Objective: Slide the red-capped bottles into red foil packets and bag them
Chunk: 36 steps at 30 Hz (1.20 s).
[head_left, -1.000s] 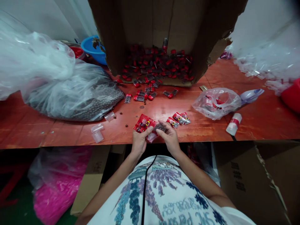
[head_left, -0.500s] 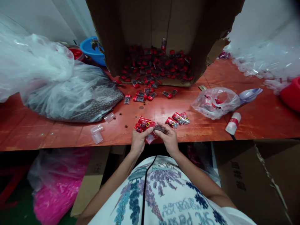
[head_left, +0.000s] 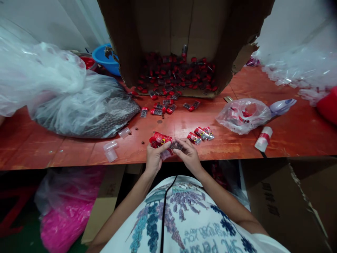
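Note:
My left hand (head_left: 154, 157) is closed on a red printed plastic packet (head_left: 161, 137) just above the table's front edge. Its fingers partly cover other red pieces and a clear part under the packet. Between the fingertips of my right hand (head_left: 190, 156) is a small clear container of dark beads (head_left: 176, 144). Its left end meets the packet's right side; I cannot tell whether it is inside. Three filled red packets (head_left: 201, 134) lie overlapping beyond my right hand. Several red-capped bead containers (head_left: 163, 106) lie loose farther back on the table.
A cardboard box (head_left: 223, 66) on its side holds many red-capped containers. To the left sit a large clear bag of dark beads (head_left: 86, 116) and empty clear containers (head_left: 111, 151). On the right are a plastic bag (head_left: 243, 114) and a white roll (head_left: 263, 138). The table (head_left: 65, 151) is reddish.
My right hand has brought the bead container slightly left, closer against the packet. The packet has tilted a little in my left hand. The whole view has shifted slightly.

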Tool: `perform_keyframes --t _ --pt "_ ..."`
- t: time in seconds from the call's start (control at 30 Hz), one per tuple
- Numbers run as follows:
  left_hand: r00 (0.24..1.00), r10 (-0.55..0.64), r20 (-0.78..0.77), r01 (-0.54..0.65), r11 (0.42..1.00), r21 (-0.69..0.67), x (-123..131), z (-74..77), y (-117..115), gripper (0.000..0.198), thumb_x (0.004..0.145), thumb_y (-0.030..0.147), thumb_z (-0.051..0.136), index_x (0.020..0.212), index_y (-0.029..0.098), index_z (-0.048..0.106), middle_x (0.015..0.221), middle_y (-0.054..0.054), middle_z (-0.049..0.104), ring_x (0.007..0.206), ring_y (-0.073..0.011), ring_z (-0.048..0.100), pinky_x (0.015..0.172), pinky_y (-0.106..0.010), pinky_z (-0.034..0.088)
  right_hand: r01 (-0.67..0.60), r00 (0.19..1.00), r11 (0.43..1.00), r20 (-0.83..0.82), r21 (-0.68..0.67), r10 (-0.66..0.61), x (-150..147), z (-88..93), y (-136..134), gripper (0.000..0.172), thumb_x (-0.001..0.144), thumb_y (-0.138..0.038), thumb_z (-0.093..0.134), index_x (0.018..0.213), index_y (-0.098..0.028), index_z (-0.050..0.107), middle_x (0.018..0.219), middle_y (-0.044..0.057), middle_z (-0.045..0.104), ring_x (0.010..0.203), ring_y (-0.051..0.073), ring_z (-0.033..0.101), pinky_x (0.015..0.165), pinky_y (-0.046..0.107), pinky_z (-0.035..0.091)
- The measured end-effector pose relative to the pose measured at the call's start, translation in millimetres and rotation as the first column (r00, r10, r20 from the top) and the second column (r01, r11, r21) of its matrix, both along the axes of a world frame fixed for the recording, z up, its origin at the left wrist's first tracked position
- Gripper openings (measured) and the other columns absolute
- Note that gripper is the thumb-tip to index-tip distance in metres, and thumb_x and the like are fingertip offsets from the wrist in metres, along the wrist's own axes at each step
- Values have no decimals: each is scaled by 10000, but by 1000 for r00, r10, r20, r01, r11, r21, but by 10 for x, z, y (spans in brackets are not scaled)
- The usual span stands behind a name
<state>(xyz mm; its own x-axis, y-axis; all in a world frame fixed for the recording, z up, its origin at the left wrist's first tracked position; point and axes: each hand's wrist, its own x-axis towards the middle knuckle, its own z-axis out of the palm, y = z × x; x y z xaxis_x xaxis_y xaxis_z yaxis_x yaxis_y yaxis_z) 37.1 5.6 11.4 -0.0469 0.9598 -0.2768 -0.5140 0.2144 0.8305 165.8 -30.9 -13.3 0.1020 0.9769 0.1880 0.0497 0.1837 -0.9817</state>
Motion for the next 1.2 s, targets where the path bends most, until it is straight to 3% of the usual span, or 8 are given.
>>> perform_keyframes --t 0.2,0.3,0.4,0.53,0.77,0.9,1.07,1.2 --pt "992 -71 -105 69 997 -20 -78 25 25 445 502 167 836 905 135 649 757 -4 686 660 -140 647 687 -266 522 -3 976 995 219 96 -19 39 -27 -28 432 843 -249 593 1267 -323 551 1024 42 527 973 169 550 832 292 493" --pt "987 -132 -97 130 991 -22 -113 16 37 632 496 158 839 1088 168 618 820 -7 696 700 -138 656 697 -250 516 -4 991 999 131 47 -2 53 -20 -8 390 827 -238 606 1208 -319 602 1005 31 546 962 168 559 828 290 491" --pt "983 -181 -19 181 983 -10 -115 25 35 657 525 164 828 1139 187 595 906 -43 708 786 -167 671 757 -291 522 -27 999 999 -38 -42 26 58 -19 23 371 782 -248 657 1147 -307 645 972 14 556 903 162 573 809 293 495" --pt "993 -120 9 120 992 -24 -80 45 21 647 512 164 834 1114 191 596 900 -47 714 770 -179 677 762 -325 531 -44 994 997 -99 -66 38 35 -28 28 379 762 -263 681 1137 -310 652 944 9 542 874 155 566 776 284 503" --pt "997 -16 -71 17 1000 6 -40 19 13 589 505 151 839 1047 164 607 751 3 688 634 -127 650 648 -243 526 17 990 993 141 116 -33 -8 -56 -35 412 847 -204 581 1224 -371 581 1040 28 547 987 167 565 870 310 477" --pt "997 -20 -80 19 1000 -21 -35 -11 19 560 513 178 838 1025 162 613 721 25 668 579 -106 628 597 -219 513 29 984 989 169 143 -53 -8 -73 -43 401 849 -202 573 1216 -364 589 1055 32 568 1009 170 566 904 320 467" --pt "996 -70 -48 68 997 -34 -48 -5 16 568 517 166 831 1045 168 621 774 2 692 653 -136 658 649 -246 530 52 994 996 -97 -75 -59 -17 -41 -23 342 760 -251 678 1100 -291 672 1015 20 605 943 169 588 844 305 502" --pt "990 -141 10 142 990 -28 -48 45 -14 616 528 145 824 1100 195 602 904 -40 720 798 -183 681 759 -317 536 -64 905 954 -420 -292 -67 -59 -14 -19 407 678 -284 746 1077 -260 675 993 10 677 788 161 625 655 292 561"
